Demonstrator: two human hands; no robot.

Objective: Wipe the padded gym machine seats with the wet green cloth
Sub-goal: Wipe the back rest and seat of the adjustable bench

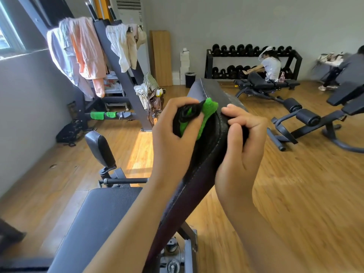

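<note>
One wooden floor [295, 194] is running across the whole room, with a sunlit patch showing at centre.

One tall dark rack [118, 75] is leaning up at left. Pale and orange clothes [84, 52] are hanging over its upper bars, and two green rags [97, 115] are lying draped on its low crossbar.

One dumbbell rack [236, 62] is standing against the far wall, loaded on two tiers.

Two benches are sitting on the floor beyond the hands. The far bench [264, 85] is carrying a seated person [271, 66] in a white top. The near bench [315, 123] at right is showing its roller pads.

One wooden panel [160, 58] is leaning on the far wall, with a black bin [190, 76] standing near it.

One tilted black pad [197, 184] is rising from bottom centre toward the middle, its stitched edge facing the camera.

One flat black seat [94, 217] is lying just left of the pad and lower.

One right hand [240, 154] is gripping the pad's right edge near the top, its fingers curling over the rim and clamping on it.

One left hand [173, 134] is holding the cloth, its fingers clamping round a bunched wad.

One green cloth [208, 111], dark where it is bunched, is pressing against the pad's left face near the top, between the two hands. Its free end is poking out past the left fingers.
</note>
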